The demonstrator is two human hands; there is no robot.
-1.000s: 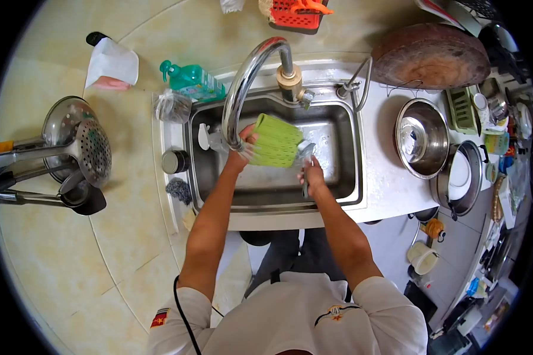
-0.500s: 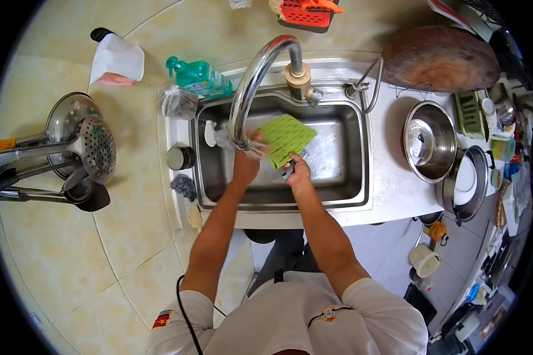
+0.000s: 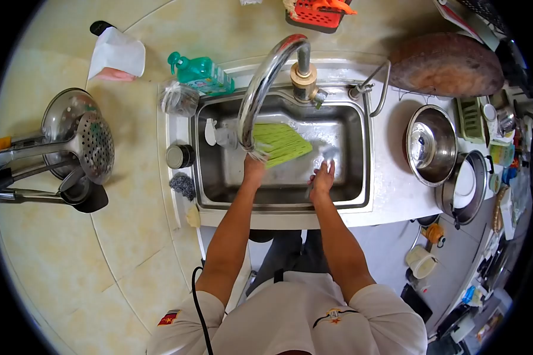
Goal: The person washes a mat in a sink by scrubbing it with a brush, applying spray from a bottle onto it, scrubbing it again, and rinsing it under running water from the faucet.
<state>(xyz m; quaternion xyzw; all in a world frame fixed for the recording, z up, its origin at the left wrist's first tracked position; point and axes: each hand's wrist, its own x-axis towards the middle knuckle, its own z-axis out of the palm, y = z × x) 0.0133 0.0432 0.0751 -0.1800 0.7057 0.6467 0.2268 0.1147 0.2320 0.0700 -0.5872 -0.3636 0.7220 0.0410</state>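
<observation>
My left hand (image 3: 254, 169) is below the chrome faucet spout (image 3: 256, 94), closed on the near-left part of a lime-green sheet (image 3: 283, 145) with small dark marks or slots. Running water covers the fingers and part of the sheet, and motion blurs its pattern. To the right, apart from the sheet, my right hand (image 3: 321, 179) grips a slim grey tool (image 3: 329, 153). Its blurred pale end sticks out past the fingertips and its other end shows below the palm; its exact kind is unclear. Both hands are over the steel sink (image 3: 340, 192).
A clear spray bottle (image 3: 224, 135) stands at the sink's left inside. Along the left rim are a green pump bottle (image 3: 204, 75), a dark-lidded jar (image 3: 180, 157) and a grey scrubber (image 3: 183, 186). Steel bowls (image 3: 432, 145) sit on the right counter near a round wooden board (image 3: 447, 64).
My right hand has moved right and away from the green sheet with the grey tool. The sheet has tilted and shifted slightly down under the faucet, still in my left hand.
</observation>
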